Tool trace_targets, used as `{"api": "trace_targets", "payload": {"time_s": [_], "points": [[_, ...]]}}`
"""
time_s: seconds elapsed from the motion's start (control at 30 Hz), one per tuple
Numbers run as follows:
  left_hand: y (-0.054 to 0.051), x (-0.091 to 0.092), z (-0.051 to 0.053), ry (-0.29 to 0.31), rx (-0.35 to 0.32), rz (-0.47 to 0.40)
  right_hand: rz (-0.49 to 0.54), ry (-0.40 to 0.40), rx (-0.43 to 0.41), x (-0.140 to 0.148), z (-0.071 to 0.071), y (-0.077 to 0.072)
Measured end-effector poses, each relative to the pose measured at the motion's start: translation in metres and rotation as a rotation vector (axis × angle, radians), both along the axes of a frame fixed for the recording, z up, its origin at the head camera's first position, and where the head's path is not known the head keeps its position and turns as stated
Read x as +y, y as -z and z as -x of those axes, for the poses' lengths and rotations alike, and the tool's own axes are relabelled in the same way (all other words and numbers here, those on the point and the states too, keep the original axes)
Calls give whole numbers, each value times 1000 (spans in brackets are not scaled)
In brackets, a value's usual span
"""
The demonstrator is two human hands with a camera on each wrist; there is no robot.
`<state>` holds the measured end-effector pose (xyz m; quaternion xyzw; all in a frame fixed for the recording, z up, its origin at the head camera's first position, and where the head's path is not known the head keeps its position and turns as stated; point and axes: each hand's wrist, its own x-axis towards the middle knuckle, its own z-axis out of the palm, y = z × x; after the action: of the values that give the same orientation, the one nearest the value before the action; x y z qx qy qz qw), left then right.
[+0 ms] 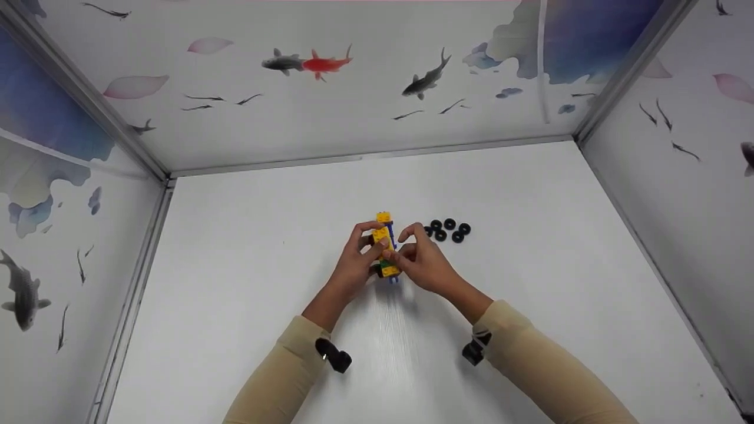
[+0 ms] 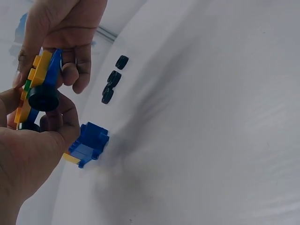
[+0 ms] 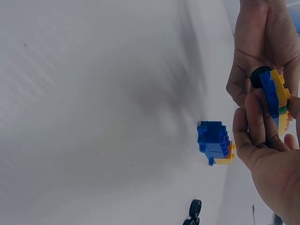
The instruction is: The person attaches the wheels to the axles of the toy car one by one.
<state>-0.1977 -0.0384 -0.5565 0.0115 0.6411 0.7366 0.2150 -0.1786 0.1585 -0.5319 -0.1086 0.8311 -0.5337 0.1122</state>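
"Now we've got L hand [image 1: 352, 265] pinching the toy car [image 1: 381, 234], yeah?"
"Yep, up above the bench [image 1: 235, 265]! R hand [image 1: 428, 265] pinches it too; we see loose blk wheels [image 1: 449, 228] nearby."

Painted fish [image 1: 327, 63] dot the pale walls [image 1: 353, 132] around a white tabletop [image 1: 548, 212].

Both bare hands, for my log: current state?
Left hand: closed, holding the yellow, green and blue plastic brick toy.
Right hand: closed, pinching the same toy.
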Motion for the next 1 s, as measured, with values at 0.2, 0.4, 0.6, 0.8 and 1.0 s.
{"api": "trace_targets", "payload": {"time_s": [0.2, 0.4, 0.6, 0.8, 1.0], "points": [[0, 0, -1, 23, 24, -38, 20, 53, 15, 0, 0, 0], [0, 1, -4, 20, 33, -53, 36, 78, 1, 2, 2, 3], [0, -2, -5, 43, 46, -40, 29, 75, -9, 4, 0, 4], [-2, -6, -6, 85, 10, -75, 39, 54, -12, 4, -1, 3], [2, -12, -6, 155, 16, -67, 41, 45, -12, 5, 0, 6]]}}
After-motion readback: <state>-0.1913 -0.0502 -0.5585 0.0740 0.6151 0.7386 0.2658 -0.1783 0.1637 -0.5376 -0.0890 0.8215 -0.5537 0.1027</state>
